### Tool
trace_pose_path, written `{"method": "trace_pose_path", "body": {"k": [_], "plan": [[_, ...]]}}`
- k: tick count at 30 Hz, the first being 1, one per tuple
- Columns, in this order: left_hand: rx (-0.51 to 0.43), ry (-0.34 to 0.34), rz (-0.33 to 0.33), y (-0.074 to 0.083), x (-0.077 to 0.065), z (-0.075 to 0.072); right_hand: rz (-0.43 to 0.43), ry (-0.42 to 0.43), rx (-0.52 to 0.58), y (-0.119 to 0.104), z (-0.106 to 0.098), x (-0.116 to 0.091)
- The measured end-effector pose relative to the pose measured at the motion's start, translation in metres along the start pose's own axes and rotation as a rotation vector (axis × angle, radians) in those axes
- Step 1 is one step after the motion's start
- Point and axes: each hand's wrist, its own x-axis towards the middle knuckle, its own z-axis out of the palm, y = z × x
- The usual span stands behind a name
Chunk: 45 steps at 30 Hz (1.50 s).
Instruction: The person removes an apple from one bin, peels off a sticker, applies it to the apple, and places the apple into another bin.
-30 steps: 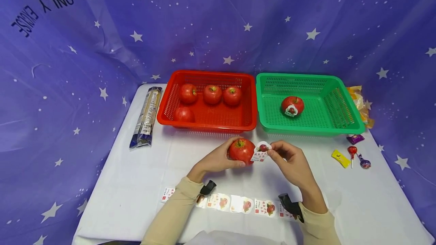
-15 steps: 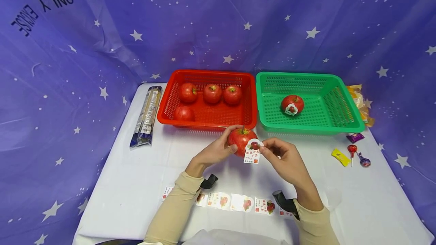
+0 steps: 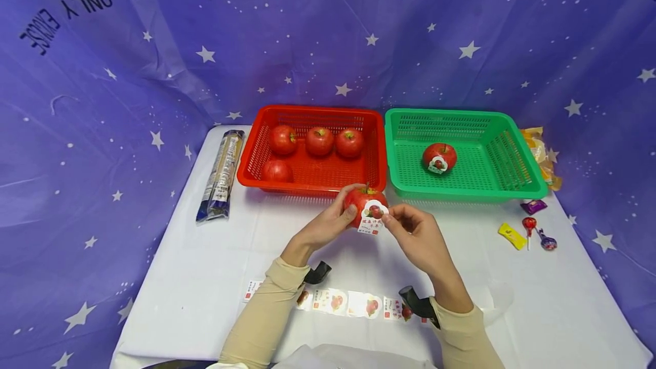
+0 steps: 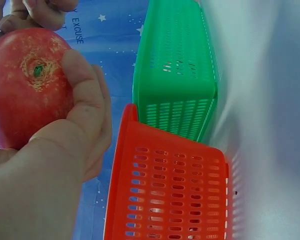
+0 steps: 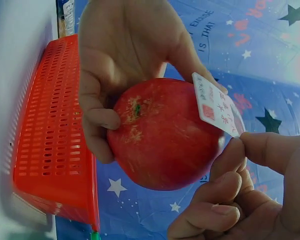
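Observation:
A red apple point(image 3: 354, 199) is gripped in my left hand point(image 3: 325, 225), raised over the table in front of the red basket. The left wrist view shows the fingers curled round the apple point(image 4: 30, 95) near its dimpled end. Between thumb and forefinger, my right hand point(image 3: 417, 238) pinches the edge of a white label sticker point(image 3: 372, 218) with an apple picture and red print. In the head view the sticker overlaps the apple's near side. From the right wrist, the sticker point(image 5: 217, 106) lies along the apple's side with its lower part standing off the skin.
The red basket point(image 3: 312, 189) holds several apples. Beside it, a green basket point(image 3: 468, 194) holds one labelled apple point(image 3: 439, 158). A strip of stickers point(image 3: 356, 304) lies near the front. Candies point(image 3: 512, 237) sit at the right, a long packet point(image 3: 220, 178) at the left.
Both hands have moved forward and slightly left. My left hand has tilted and raised the apple; the right hand has brought the sticker from beside the apple to its near face.

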Motion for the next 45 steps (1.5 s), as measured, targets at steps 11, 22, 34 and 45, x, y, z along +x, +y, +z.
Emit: {"method": "trace_pose_path", "body": {"k": [11, 22, 34, 45], "plan": [[0.002, 0.017, -0.017, 0.002, -0.002, 0.002, -0.021, 0.059, -0.064, 0.0, 0.006, 0.001], [-0.004, 0.024, -0.015, 0.003, -0.003, 0.002, -0.034, 0.161, -0.079, -0.003, 0.012, 0.0], [-0.024, 0.028, 0.003, 0.003, -0.003, 0.005, -0.017, 0.227, -0.054, -0.006, 0.018, 0.001], [-0.042, 0.044, 0.027, 0.001, -0.001, 0.011, 0.044, 0.268, -0.017, -0.043, 0.02, -0.004]]}}
